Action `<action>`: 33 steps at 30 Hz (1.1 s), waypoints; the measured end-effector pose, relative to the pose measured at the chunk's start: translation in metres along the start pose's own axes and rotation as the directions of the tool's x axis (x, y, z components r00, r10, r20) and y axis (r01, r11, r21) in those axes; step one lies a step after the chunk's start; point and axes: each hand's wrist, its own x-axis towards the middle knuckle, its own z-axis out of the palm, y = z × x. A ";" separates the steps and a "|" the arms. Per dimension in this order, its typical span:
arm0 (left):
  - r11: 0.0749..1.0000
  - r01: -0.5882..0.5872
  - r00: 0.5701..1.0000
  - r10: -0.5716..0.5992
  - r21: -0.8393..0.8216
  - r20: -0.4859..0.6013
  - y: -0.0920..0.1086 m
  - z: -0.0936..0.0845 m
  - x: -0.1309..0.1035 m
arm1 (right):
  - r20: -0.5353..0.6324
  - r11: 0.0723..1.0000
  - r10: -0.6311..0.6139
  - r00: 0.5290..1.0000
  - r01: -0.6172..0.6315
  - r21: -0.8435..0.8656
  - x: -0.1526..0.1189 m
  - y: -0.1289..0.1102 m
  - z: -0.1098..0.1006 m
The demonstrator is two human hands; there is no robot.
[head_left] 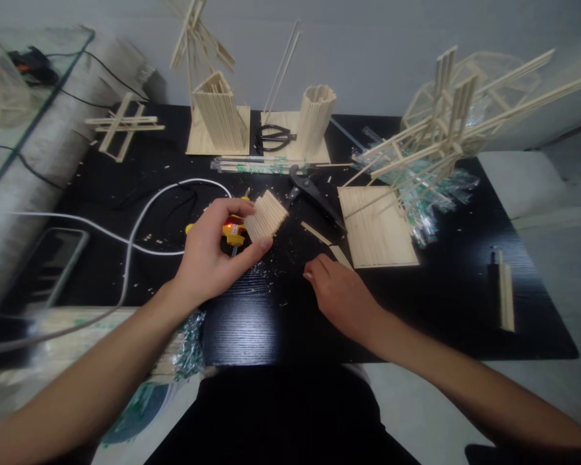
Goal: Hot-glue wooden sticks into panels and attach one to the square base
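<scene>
My left hand (217, 248) is closed on a small panel of wooden sticks (267, 217) laid side by side, thumb on its lower edge and fingers on its upper left. Behind that hand lies a yellow glue gun (234, 232) with a red light, partly hidden. My right hand (336, 290) is low over the table with its fingers curled together; what they hold, if anything, I cannot make out. Just beyond it are short stick pieces (339, 256) and a thin stick (315, 233). Black-handled cutters (314, 194) rest past the panel.
Two stick towers (217, 113) (315, 119) stand on wooden bases at the back. A stick framework (445, 123) rises at right, near a flat wooden board (380, 229) and plastic wrappers (423, 194). A white cord (140, 223) crosses the left. Packed sticks (84, 342) lie front left.
</scene>
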 end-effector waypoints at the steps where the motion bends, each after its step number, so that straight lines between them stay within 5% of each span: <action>1: 1.000 0.001 1.000 -0.001 -0.001 0.000 -0.001 0.000 0.000 | 0.006 0.999 -0.017 1.000 0.018 -0.027 0.000 -0.001 0.000; 9: 1.000 0.002 1.000 -0.002 -0.005 -0.009 0.001 -0.001 0.001 | 0.070 0.991 -0.084 0.994 0.091 -0.098 0.004 0.005 -0.001; 12: 1.000 0.005 1.000 -0.005 0.007 -0.013 0.002 -0.001 0.001 | -0.058 1.000 0.007 0.998 -0.008 -0.007 0.011 0.015 -0.017; 14: 1.000 0.007 1.000 -0.007 0.016 -0.011 0.001 -0.001 0.001 | -0.233 0.985 0.162 0.959 -0.144 0.090 0.017 0.022 -0.034; 16: 1.000 0.008 1.000 -0.008 0.018 -0.014 0.000 -0.001 0.001 | -0.303 0.972 0.197 0.933 -0.144 0.187 0.022 0.028 -0.047; 21: 1.000 0.005 1.000 -0.005 0.013 -0.009 0.001 -0.002 0.001 | -0.144 0.924 0.186 0.972 -0.123 0.362 0.026 0.032 -0.042; 26: 0.999 0.023 1.000 -0.024 0.037 0.005 0.001 -0.001 0.001 | -0.099 0.919 0.187 0.977 -0.139 0.369 0.032 0.034 -0.024; 33: 0.997 0.029 1.000 -0.030 0.065 0.009 0.000 -0.001 0.002 | 0.039 0.907 0.084 0.996 -0.092 0.412 0.028 0.033 -0.029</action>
